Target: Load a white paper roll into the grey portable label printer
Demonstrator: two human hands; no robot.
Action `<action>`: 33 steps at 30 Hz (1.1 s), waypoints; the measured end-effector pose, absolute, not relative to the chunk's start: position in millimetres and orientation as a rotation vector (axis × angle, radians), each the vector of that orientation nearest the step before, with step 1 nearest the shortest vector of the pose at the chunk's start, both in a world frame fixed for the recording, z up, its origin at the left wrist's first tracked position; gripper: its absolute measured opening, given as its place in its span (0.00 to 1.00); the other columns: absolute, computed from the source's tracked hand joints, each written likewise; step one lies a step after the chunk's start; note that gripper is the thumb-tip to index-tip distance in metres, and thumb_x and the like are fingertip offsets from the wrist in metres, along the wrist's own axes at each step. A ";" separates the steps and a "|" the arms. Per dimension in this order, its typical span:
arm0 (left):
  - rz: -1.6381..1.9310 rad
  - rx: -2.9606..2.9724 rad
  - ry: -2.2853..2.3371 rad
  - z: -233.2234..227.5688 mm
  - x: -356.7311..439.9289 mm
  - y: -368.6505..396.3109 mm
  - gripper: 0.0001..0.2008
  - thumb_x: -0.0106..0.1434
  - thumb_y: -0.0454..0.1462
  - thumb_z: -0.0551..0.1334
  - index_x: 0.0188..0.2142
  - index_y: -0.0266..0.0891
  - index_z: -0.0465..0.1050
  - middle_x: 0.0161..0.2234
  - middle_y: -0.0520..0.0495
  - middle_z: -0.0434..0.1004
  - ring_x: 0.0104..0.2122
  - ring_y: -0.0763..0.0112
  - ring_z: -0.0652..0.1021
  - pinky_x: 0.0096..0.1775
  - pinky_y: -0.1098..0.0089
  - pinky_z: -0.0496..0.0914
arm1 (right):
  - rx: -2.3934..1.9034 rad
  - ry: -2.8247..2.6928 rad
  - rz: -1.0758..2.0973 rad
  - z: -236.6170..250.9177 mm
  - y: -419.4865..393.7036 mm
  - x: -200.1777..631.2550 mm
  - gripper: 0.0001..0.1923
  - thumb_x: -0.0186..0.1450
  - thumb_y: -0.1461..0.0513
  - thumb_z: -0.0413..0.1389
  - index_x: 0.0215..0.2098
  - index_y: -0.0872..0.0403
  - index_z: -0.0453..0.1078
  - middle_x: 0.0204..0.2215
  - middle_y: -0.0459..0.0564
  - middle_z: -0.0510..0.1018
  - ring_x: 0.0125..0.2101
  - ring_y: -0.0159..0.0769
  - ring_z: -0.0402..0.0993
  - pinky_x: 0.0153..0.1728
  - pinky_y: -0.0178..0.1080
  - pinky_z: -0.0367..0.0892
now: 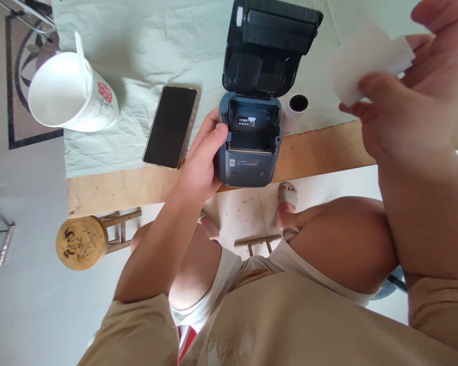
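The right hand (400, 96) is cut off by the upper right edge of the view, so its outer fingers are not fully seen, and the slip of white paper (366, 58) pinched between its thumb and fingers is blurred at its edges; nothing printed on it can be made out. The small label inside the printer (252, 137) is too small to be read. The printer, a dark blue-grey box, is stood at the near edge of the counter (320, 152), partly overhanging the bare wooden strip, with its lid (270, 40) swung fully open and tipped away from the person, so that its empty paper bay is exposed. Its long axis is run from the person outward, front panel toward the person. The printer's left side is gripped by the left hand (202, 162), thumb laid on the upper rim and fingers curled around the side, hidden behind it. Just right of the printer a white paper roll (297, 107) is lain, partly hidden by the printer's body. Left of the printer a dark phone (171, 127) is laid face up on the wrinkled white cloth (137, 51), and further left a white floral jug (70, 91) is seen.
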State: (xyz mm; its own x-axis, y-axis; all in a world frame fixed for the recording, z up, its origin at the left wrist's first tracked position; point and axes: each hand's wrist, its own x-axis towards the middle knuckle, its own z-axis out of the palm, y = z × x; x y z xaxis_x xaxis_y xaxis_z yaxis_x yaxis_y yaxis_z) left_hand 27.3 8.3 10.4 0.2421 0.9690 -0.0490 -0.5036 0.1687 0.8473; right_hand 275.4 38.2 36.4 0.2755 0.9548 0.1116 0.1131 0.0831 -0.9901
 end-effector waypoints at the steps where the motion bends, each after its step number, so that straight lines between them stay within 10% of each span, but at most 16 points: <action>1: 1.172 0.833 0.683 8.5 26.1 9.3 0.12 0.65 0.44 0.58 0.44 0.44 0.72 0.39 0.53 0.77 0.38 0.75 0.80 0.40 0.75 0.76 | -1.275 -0.992 1.027 39.0 37.3 271.5 0.26 0.45 0.67 0.54 0.43 0.44 0.64 0.40 0.44 0.69 0.33 0.31 0.69 0.21 0.34 0.62; 6: 1.166 0.840 0.689 5.9 24.1 11.1 0.12 0.65 0.43 0.57 0.45 0.43 0.72 0.41 0.53 0.77 0.39 0.76 0.80 0.42 0.75 0.76 | -1.299 -0.784 1.272 37.6 42.1 263.8 0.12 0.41 0.65 0.56 0.27 0.52 0.68 0.28 0.49 0.65 0.26 0.33 0.67 0.13 0.32 0.54; 13: 1.159 0.840 0.741 10.8 26.5 8.3 0.12 0.66 0.42 0.55 0.45 0.43 0.70 0.40 0.53 0.76 0.45 0.71 0.80 0.41 0.74 0.76 | -1.295 -0.774 1.300 30.5 47.7 271.8 0.18 0.43 0.66 0.60 0.33 0.46 0.70 0.29 0.47 0.67 0.30 0.35 0.71 0.16 0.35 0.63; 20: 1.183 0.797 0.705 10.9 27.6 8.3 0.11 0.67 0.40 0.54 0.44 0.41 0.72 0.40 0.54 0.77 0.39 0.78 0.80 0.43 0.76 0.76 | -1.402 -0.699 1.325 21.2 55.3 282.0 0.04 0.53 0.60 0.57 0.29 0.50 0.71 0.31 0.49 0.67 0.24 0.25 0.66 0.12 0.28 0.47; 33: 1.157 0.814 0.764 16.7 27.0 5.6 0.11 0.68 0.39 0.53 0.46 0.42 0.70 0.40 0.53 0.76 0.53 0.69 0.76 0.54 0.69 0.73 | -1.328 -0.847 1.363 35.9 38.0 269.5 0.13 0.51 0.66 0.61 0.35 0.52 0.71 0.27 0.46 0.67 0.23 0.30 0.69 0.11 0.29 0.59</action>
State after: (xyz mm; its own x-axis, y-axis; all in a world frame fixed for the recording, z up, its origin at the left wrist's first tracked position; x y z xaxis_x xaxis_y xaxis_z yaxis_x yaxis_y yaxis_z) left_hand 27.0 5.6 16.7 0.2289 0.9686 -0.0973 -0.4693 0.1974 0.8607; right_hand 269.5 38.0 35.9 0.1155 0.9568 -0.2668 -0.1841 -0.2433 -0.9523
